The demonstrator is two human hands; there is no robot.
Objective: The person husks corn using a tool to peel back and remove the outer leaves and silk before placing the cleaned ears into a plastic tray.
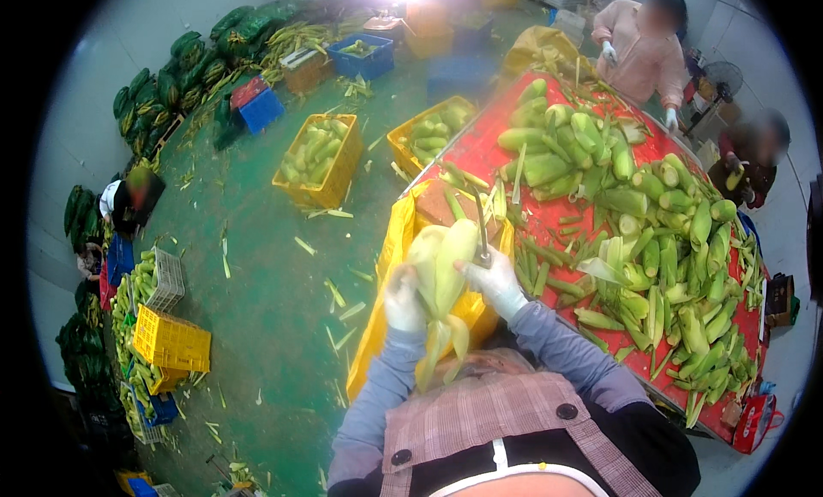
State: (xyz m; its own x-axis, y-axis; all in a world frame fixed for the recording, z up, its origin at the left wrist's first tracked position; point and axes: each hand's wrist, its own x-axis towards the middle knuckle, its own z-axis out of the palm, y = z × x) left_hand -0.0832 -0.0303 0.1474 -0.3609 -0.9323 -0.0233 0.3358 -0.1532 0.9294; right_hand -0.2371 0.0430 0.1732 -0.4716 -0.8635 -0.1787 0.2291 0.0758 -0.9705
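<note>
An ear of corn (pixel 444 261) in pale green husk hangs upright in front of me, some husk leaves loose and drooping below it. My left hand (pixel 404 298), in a white glove, is closed around its left side. In my white-gloved right hand (pixel 497 283) is a knife (pixel 483 222) with a thin, slightly curved blade pointing up. That hand's fingertips also touch the husk on the right side. Beneath the corn, a yellow sack (pixel 390 265) lines an opening beside the red table (pixel 549 222).
Husked corn ears (pixel 694 265) and cut stalks heap the red table on my right. Yellow crates (pixel 350 167) of corn stand ahead on the green floor (pixel 257 265). A co-worker in pink (pixel 639 47) stands across the table, another person (pixel 754 154) beside them. Green sacks line the left wall.
</note>
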